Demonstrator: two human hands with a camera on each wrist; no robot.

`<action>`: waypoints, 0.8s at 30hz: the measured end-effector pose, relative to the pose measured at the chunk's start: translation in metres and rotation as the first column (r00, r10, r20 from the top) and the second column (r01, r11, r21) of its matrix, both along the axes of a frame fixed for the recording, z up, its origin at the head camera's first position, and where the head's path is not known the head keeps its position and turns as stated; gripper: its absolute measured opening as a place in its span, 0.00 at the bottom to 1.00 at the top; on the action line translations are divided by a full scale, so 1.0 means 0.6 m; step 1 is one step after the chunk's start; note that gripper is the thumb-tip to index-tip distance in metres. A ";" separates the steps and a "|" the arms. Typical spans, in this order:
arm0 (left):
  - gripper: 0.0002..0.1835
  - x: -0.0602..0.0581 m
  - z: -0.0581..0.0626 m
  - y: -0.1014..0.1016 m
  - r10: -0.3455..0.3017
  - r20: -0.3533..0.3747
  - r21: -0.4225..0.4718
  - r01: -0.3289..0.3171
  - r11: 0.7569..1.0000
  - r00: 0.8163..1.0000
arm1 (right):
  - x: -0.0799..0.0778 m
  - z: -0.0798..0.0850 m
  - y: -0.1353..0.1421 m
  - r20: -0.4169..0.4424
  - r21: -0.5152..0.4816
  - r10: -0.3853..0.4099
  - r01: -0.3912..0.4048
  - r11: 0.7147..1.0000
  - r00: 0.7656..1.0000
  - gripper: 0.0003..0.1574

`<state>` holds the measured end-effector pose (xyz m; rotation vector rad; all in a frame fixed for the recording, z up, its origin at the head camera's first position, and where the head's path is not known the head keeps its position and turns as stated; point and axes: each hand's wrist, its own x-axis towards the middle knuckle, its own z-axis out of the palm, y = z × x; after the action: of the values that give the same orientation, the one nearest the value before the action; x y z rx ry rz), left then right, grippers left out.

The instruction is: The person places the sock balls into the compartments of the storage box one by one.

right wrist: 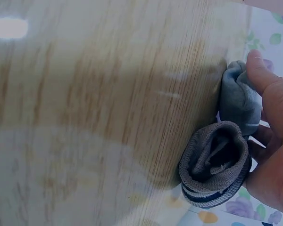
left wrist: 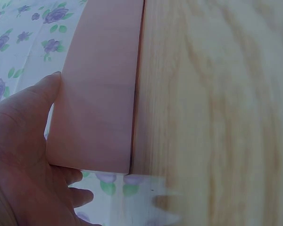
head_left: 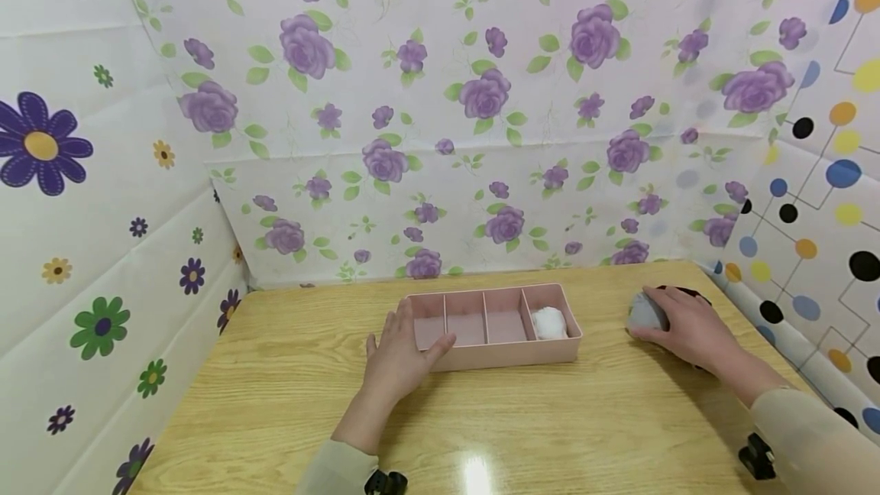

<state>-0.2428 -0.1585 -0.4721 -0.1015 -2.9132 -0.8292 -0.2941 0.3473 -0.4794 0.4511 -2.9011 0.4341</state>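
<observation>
A pink divided box (head_left: 505, 357) stands on the table. My left hand (head_left: 397, 354) rests against its left end, fingers spread and fairly straight, thumb at the front rim; in the left wrist view the thumb touches the edge of the pink wall (left wrist: 96, 94). In the box's rightmost compartment lies a white balled-up cloth (head_left: 550, 323). To the right of the box, my right hand (head_left: 694, 327) holds a grey rolled sock (head_left: 646, 313) between thumb and fingers. Beside it sits a dark rolled sock with a grey ribbed cuff (right wrist: 214, 165), mostly covered by the hand in the head view.
The wood-grain table (head_left: 309, 388) carries the box and socks. Behind it hangs a floral sheet (head_left: 447, 136). Patterned sheets also flank the left and right sides, the dotted one (head_left: 818, 250) close to the right hand.
</observation>
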 end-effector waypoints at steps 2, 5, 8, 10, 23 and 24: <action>0.63 0.000 0.000 0.000 0.001 -0.001 0.004 -0.001 1.000 1.000 | 0.001 0.001 -0.001 0.010 0.005 0.003 -0.003 1.000 1.000 0.63; 0.63 0.001 0.001 0.000 0.000 -0.001 0.003 0.000 1.000 1.000 | 0.001 0.000 -0.001 0.015 0.013 0.004 -0.005 1.000 1.000 0.64; 0.63 0.001 0.001 -0.001 -0.001 0.000 0.005 0.001 1.000 1.000 | 0.001 -0.003 -0.001 0.012 0.022 0.003 -0.003 1.000 1.000 0.65; 0.63 0.001 0.001 -0.001 -0.002 0.000 0.008 0.002 1.000 1.000 | 0.001 -0.005 -0.001 0.005 0.025 0.002 -0.002 1.000 1.000 0.66; 0.61 -0.002 -0.004 -0.001 0.002 -0.002 0.010 -0.002 1.000 1.000 | -0.002 -0.015 -0.003 -0.042 0.036 -0.009 0.011 0.999 0.999 0.60; 0.61 -0.002 -0.004 -0.001 0.002 -0.001 0.009 -0.002 1.000 1.000 | -0.002 -0.015 -0.003 -0.046 0.037 -0.010 0.012 0.999 0.999 0.59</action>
<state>-0.2440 -0.1588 -0.4746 -0.0976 -2.9078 -0.8414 -0.2954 0.3452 -0.4886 0.4440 -2.8705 0.3643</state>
